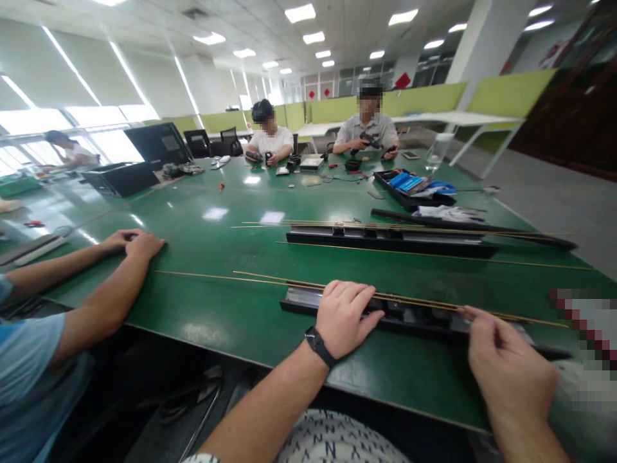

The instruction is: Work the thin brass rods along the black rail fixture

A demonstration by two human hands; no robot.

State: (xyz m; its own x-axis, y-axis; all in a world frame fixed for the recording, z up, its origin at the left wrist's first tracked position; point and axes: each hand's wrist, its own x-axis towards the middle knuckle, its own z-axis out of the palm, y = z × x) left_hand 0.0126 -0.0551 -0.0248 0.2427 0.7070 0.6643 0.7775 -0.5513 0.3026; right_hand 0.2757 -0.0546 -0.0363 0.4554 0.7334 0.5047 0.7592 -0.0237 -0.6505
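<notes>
A long black channel (424,325) lies near the table's front edge, with thin brass-coloured rods (270,279) running along its top and past its left end. My left hand (343,315), wearing a black watch, is closed over the channel's left part, fingers across the rods and thumb on the near side. Farther right, my right hand (508,363) pinches a thin rod (436,305) between thumb and forefinger above the channel. Its other fingers are curled in. What lies under my left palm is hidden.
A second black channel (385,241) with similar rods lies beyond. Farther back are a black tray (409,186) of tools and a clear cup (438,153). A co-worker's hands (137,244) rest at left; two people sit across the green table (231,206).
</notes>
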